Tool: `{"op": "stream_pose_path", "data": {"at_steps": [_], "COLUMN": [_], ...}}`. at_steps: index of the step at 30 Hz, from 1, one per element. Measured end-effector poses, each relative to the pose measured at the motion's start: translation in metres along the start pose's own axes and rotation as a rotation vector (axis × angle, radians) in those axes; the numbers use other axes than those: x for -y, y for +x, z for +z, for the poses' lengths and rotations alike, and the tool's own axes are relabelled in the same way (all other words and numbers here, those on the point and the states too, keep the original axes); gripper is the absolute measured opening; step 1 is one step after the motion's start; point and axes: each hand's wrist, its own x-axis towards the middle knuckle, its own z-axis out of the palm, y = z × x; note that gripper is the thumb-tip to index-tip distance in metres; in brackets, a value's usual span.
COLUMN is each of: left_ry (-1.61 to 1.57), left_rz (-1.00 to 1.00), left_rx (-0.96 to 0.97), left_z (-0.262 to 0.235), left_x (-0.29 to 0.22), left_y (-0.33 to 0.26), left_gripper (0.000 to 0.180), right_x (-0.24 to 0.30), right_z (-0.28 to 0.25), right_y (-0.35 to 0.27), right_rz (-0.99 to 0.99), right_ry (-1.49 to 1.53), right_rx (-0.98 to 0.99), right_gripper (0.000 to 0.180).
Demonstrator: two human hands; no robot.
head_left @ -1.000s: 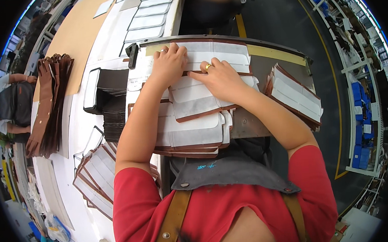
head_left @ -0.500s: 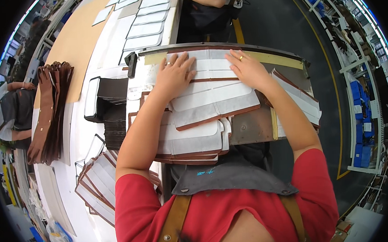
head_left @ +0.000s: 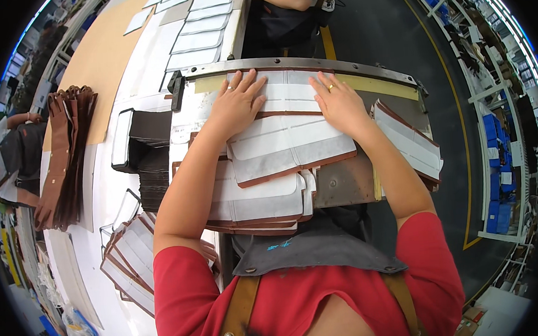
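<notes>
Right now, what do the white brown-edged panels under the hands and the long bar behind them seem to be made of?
The white brown-edged panels look like brown leather or imitation leather backed with matte white lining; they lie flat and thin. The long grey bar looks like dull metal, with small fasteners along it.

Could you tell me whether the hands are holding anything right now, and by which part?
Nothing is gripped: the left hand and right hand lie flat, fingers spread, on the far edge of the top white panel.

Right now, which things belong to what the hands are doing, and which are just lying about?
In use:
left hand
right hand
white brown-edged panel under both palms
metal bar it butts against

Lying about:
fanned stack at right
brown pieces at far left
black tray
</notes>
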Motion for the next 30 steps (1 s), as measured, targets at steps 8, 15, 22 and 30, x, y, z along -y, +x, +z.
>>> {"op": "stream_pose_path", "data": {"at_steps": [8, 15, 22, 30], "left_ry": [-0.001, -0.008, -0.027, -0.061], "left_rz": [0.003, -0.013, -0.001, -0.080], "left_rx": [-0.115, -0.145, -0.100, -0.348], "left_z": [-0.008, -0.010, -0.009, -0.003], "left_x": [-0.011, -0.018, -0.013, 0.010], "left_y": [-0.003, -0.007, -0.004, 0.004], "left_gripper": [0.038, 0.031, 0.033, 0.048], "right_x": [0.001, -0.005, 0.028, 0.060], "right_z": [-0.001, -0.015, 0.010, 0.017], "right_y": [0.002, 0.014, 0.083, 0.100], "right_rz": [-0.103, -0.233, -0.387, -0.418], "right_ry": [-0.043, -0.026, 0.433, 0.226], "right_rx": [-0.144, -0.152, -0.176, -0.176], "right_gripper": [0.037, 0.034, 0.032, 0.032]}}
